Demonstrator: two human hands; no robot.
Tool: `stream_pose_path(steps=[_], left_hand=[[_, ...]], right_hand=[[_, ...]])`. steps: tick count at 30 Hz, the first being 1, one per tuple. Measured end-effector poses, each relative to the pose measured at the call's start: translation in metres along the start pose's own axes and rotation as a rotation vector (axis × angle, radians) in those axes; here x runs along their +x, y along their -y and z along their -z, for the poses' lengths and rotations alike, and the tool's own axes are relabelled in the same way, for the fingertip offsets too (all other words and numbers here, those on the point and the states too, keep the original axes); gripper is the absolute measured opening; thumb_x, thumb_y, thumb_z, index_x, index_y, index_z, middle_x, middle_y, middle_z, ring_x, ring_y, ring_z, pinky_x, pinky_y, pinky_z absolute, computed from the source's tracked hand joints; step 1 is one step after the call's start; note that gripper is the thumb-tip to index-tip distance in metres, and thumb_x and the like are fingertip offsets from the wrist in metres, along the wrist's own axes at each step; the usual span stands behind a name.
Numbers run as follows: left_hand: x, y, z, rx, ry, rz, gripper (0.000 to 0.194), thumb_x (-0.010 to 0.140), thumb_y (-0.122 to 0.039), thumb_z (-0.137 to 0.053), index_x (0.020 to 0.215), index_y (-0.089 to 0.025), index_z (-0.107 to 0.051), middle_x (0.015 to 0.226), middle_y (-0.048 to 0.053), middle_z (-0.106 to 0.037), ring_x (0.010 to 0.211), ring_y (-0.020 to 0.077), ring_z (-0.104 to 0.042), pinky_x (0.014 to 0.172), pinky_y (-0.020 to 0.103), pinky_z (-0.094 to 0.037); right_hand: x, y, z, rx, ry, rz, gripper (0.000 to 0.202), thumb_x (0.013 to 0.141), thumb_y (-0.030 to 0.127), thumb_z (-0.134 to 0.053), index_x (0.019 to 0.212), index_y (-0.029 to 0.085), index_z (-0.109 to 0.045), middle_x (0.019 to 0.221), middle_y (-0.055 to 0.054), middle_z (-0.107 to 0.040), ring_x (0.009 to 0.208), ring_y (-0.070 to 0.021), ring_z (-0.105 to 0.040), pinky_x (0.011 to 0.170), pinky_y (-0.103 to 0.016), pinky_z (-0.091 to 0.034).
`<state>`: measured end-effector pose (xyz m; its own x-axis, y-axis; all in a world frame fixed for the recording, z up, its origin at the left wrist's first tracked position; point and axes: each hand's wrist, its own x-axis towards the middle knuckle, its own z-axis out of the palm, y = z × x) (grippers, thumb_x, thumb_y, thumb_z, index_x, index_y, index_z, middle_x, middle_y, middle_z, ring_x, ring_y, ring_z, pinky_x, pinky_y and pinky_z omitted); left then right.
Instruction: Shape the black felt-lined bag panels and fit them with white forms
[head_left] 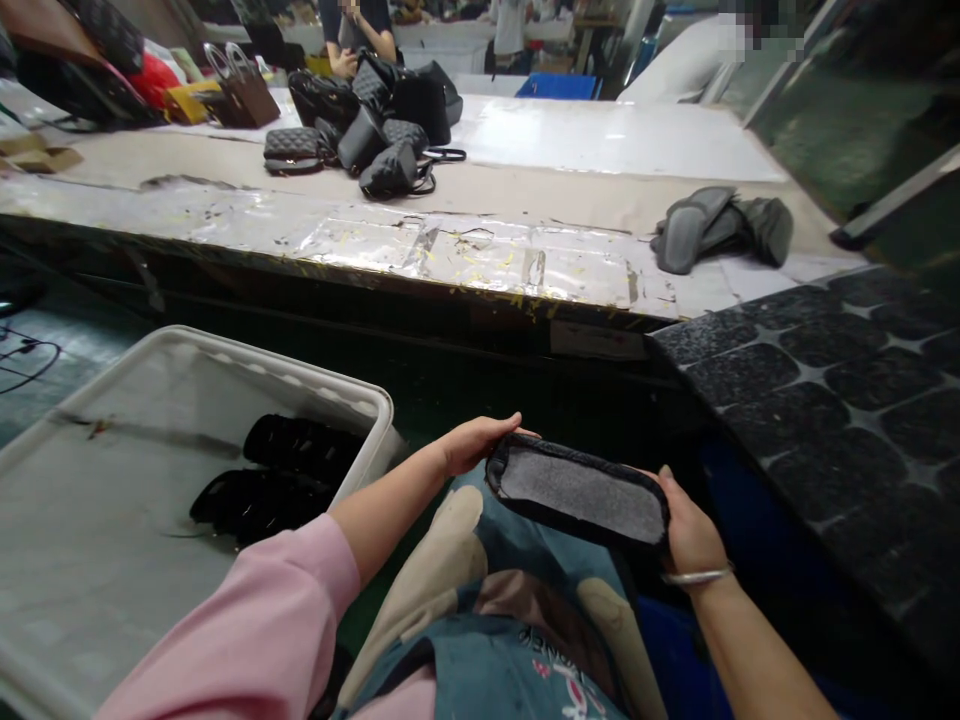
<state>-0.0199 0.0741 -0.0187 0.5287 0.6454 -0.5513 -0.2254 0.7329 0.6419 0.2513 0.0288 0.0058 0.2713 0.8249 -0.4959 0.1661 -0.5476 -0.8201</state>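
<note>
Both hands hold one flat, elongated black piece with a grey felt-like inner face (579, 492) above my lap. My left hand (474, 441) grips its left end, fingers curled over the top edge. At the right end sits my right hand (688, 533), with a thin bracelet on the wrist. The grey side faces up toward me. Just left of my left arm stands a white plastic bin (90, 520) with two black pieces (277, 475) lying in it.
A long worktable (465, 255) with a taped, worn edge runs across in front. On it lie a pile of quilted black bags (375, 125) and some grey-black pieces (720, 228). A black quilted sheet (840, 400) is at right. Another person stands at the far side.
</note>
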Motion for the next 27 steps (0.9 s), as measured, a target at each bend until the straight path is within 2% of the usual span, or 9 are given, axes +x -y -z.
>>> stream_pose_path(steps=[2, 9, 12, 15, 19, 21, 24, 27], left_hand=[[0.004, -0.003, -0.002, 0.028, 0.039, 0.029, 0.053, 0.074, -0.055, -0.064, 0.102, -0.011, -0.069, 0.092, 0.012, -0.071, 0.086, 0.0192, -0.066, 0.087, 0.033, -0.047], [0.000, -0.014, -0.003, 0.207, 0.059, 0.027, 0.056, 0.073, -0.054, -0.067, 0.109, -0.011, -0.067, 0.101, 0.012, -0.070, 0.094, 0.0214, -0.064, 0.090, 0.033, -0.046], [-0.001, -0.023, -0.002, 0.366, 0.089, 0.007, 0.056, 0.071, -0.053, -0.068, 0.109, -0.012, -0.068, 0.106, 0.011, -0.069, 0.100, 0.0232, -0.062, 0.092, 0.033, -0.044], [-0.001, -0.030, -0.003, 0.555, 0.078, -0.053, 0.050, 0.075, -0.052, -0.063, 0.108, -0.015, -0.069, 0.111, 0.007, -0.068, 0.108, 0.0227, -0.058, 0.096, 0.030, -0.041], [0.000, -0.027, -0.007, 0.667, 0.026, -0.099, 0.041, 0.083, -0.046, -0.054, 0.104, -0.015, -0.070, 0.108, 0.005, -0.069, 0.106, 0.0215, -0.059, 0.093, 0.029, -0.042], [-0.002, -0.020, -0.008, 0.622, -0.060, -0.153, 0.040, 0.084, -0.045, -0.052, 0.103, -0.014, -0.070, 0.103, 0.005, -0.070, 0.101, 0.0210, -0.061, 0.089, 0.029, -0.044], [-0.016, -0.005, -0.011, 0.606, -0.336, -0.367, 0.039, 0.085, -0.044, -0.052, 0.103, -0.013, -0.067, 0.100, 0.007, -0.069, 0.095, 0.0198, -0.062, 0.084, 0.029, -0.047], [-0.040, 0.010, -0.017, 0.835, -0.599, -0.578, 0.034, 0.078, -0.042, -0.063, 0.099, -0.015, -0.063, 0.097, 0.007, -0.065, 0.090, 0.0185, -0.061, 0.081, 0.029, -0.048]], right_hand=[[0.001, -0.001, 0.000, 0.030, 0.009, -0.022, 0.045, 0.082, 0.050, -0.043, 0.087, 0.017, -0.074, 0.081, -0.007, -0.074, 0.081, -0.0237, -0.069, 0.067, -0.028, -0.055], [0.013, -0.020, 0.003, 0.222, 0.129, -0.078, 0.046, 0.079, 0.057, -0.050, 0.093, 0.018, -0.071, 0.088, -0.008, -0.074, 0.086, -0.0250, -0.068, 0.071, -0.032, -0.055], [0.017, -0.025, 0.005, 0.219, 0.129, -0.080, 0.049, 0.080, 0.058, -0.050, 0.095, 0.018, -0.071, 0.088, -0.008, -0.074, 0.086, -0.0254, -0.069, 0.070, -0.032, -0.055], [0.018, -0.027, 0.004, 0.190, 0.132, -0.079, 0.050, 0.081, 0.059, -0.048, 0.097, 0.017, -0.070, 0.088, -0.008, -0.074, 0.085, -0.0258, -0.069, 0.068, -0.033, -0.055], [0.019, -0.026, 0.004, 0.145, 0.077, -0.052, 0.050, 0.081, 0.060, -0.047, 0.094, 0.018, -0.071, 0.087, -0.008, -0.073, 0.085, -0.0250, -0.068, 0.068, -0.032, -0.054], [0.018, -0.024, 0.004, 0.075, 0.047, -0.027, 0.049, 0.082, 0.058, -0.044, 0.092, 0.019, -0.071, 0.086, -0.007, -0.073, 0.085, -0.0244, -0.068, 0.069, -0.032, -0.054], [0.017, -0.021, 0.006, -0.095, -0.008, 0.009, 0.048, 0.085, 0.054, -0.039, 0.090, 0.020, -0.072, 0.084, -0.007, -0.073, 0.083, -0.0244, -0.066, 0.069, -0.032, -0.053], [0.017, -0.020, 0.009, -0.244, -0.059, 0.033, 0.048, 0.085, 0.055, -0.039, 0.088, 0.021, -0.072, 0.083, -0.008, -0.072, 0.081, -0.0250, -0.065, 0.071, -0.034, -0.052]])
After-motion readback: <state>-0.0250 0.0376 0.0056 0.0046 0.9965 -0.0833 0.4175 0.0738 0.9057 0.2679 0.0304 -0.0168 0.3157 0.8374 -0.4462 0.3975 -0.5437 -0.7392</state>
